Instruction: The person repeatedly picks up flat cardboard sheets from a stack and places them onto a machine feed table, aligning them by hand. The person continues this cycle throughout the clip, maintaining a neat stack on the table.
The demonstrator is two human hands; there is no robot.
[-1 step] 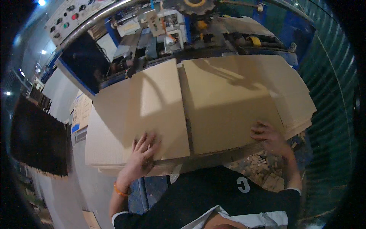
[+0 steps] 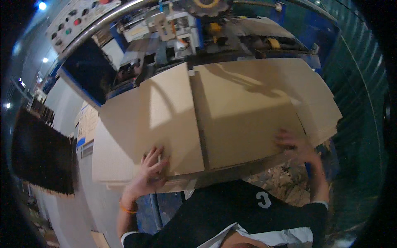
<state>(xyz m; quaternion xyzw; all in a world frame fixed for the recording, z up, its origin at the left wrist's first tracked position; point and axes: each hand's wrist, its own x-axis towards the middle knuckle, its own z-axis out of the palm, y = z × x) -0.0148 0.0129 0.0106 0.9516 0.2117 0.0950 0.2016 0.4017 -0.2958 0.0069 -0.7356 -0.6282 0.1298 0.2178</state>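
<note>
Two hands point(image 2: 151, 173) point(image 2: 295, 144) press cardboard sheets point(image 2: 231, 111) before machine point(image 2: 182, 29).

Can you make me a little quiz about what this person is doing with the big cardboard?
1. True or false: both hands rest on the cardboard sheet.
2. Which hand has an orange band at its wrist? A) left hand B) right hand
3. Fill in: behind the cardboard stands a ___ with a panel of buttons.

Key: 1 true; 2 A; 3 machine.
</note>
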